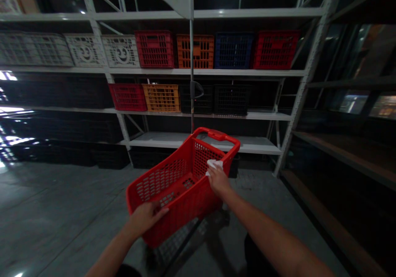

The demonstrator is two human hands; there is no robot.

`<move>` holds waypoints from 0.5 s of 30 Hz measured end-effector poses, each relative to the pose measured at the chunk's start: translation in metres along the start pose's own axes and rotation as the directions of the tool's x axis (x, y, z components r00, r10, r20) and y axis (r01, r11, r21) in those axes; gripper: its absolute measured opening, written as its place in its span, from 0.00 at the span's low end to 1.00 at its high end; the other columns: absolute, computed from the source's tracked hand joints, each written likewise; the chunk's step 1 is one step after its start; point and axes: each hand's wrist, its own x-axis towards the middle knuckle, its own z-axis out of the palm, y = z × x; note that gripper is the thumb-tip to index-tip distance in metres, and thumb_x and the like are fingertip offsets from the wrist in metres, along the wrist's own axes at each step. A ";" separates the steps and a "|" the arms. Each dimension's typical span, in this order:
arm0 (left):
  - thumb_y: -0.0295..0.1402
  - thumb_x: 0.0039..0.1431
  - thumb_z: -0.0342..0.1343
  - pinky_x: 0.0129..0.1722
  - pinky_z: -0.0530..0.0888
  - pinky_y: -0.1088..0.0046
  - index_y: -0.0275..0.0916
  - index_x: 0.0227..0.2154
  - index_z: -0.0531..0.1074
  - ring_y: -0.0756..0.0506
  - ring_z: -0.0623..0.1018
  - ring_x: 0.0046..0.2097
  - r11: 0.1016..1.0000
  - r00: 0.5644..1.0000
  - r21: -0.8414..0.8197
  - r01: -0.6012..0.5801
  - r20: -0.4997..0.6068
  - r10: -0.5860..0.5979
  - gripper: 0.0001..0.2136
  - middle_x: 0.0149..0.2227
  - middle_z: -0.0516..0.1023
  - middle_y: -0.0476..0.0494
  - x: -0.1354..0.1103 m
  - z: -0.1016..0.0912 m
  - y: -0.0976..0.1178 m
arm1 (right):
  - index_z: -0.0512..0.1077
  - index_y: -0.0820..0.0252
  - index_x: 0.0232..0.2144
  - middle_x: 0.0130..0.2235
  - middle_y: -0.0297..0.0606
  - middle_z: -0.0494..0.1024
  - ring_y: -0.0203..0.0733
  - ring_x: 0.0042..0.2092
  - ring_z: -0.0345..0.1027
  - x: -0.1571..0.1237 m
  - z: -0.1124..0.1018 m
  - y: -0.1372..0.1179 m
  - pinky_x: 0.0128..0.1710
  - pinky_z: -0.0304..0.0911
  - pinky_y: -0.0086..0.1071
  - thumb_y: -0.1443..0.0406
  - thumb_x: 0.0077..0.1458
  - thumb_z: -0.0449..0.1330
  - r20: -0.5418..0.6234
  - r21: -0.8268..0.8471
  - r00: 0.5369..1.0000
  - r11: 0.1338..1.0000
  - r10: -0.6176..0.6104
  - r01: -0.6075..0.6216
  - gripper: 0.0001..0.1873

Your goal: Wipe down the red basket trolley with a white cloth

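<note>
The head-worn camera looks forward and down at a red basket (161,182).

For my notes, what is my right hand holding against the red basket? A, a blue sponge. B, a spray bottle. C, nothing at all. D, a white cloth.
D. The right hand presses a crumpled white cloth against the upper edge of the red plastic basket.
</note>
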 end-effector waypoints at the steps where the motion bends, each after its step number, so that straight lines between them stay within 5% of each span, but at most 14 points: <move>1: 0.50 0.56 0.40 0.34 0.67 0.76 0.41 0.34 0.71 0.48 0.76 0.35 0.999 1.000 -0.030 -0.024 -0.007 0.024 0.21 0.32 0.78 0.47 0.007 -0.001 0.012 | 0.68 0.68 0.47 0.51 0.45 0.69 0.45 0.58 0.52 -0.007 0.008 -0.015 0.59 0.47 0.40 0.68 0.54 0.50 -0.001 0.025 1.000 0.999 -0.022 0.022 0.19; 4: 0.46 0.54 0.45 0.40 0.67 0.73 0.40 0.45 0.67 0.45 0.75 0.42 1.000 0.999 -0.007 -0.016 -0.028 0.015 0.20 0.40 0.77 0.41 0.030 0.003 0.045 | 0.65 0.70 0.50 0.52 0.47 0.68 0.45 0.59 0.49 -0.020 0.025 -0.054 0.59 0.49 0.42 0.68 0.54 0.49 -0.039 0.107 0.998 0.993 -0.053 0.057 0.21; 8: 0.48 0.55 0.43 0.38 0.69 0.68 0.36 0.41 0.69 0.41 0.76 0.40 0.989 0.996 0.129 0.072 -0.064 -0.064 0.22 0.36 0.77 0.35 0.051 0.011 0.068 | 0.65 0.68 0.50 0.52 0.45 0.68 0.47 0.58 0.53 -0.022 0.027 -0.074 0.58 0.50 0.44 0.66 0.55 0.49 -0.017 0.138 0.998 0.988 -0.064 0.065 0.21; 15: 0.51 0.58 0.28 0.34 0.69 0.63 0.35 0.30 0.72 0.38 0.77 0.35 0.976 0.992 0.208 0.066 -0.119 -0.041 0.31 0.29 0.77 0.33 0.041 0.009 0.052 | 0.62 0.64 0.54 0.54 0.42 0.66 0.48 0.57 0.53 -0.017 -0.011 -0.032 0.60 0.42 0.46 0.64 0.55 0.50 0.073 0.018 0.978 0.980 -0.197 0.196 0.23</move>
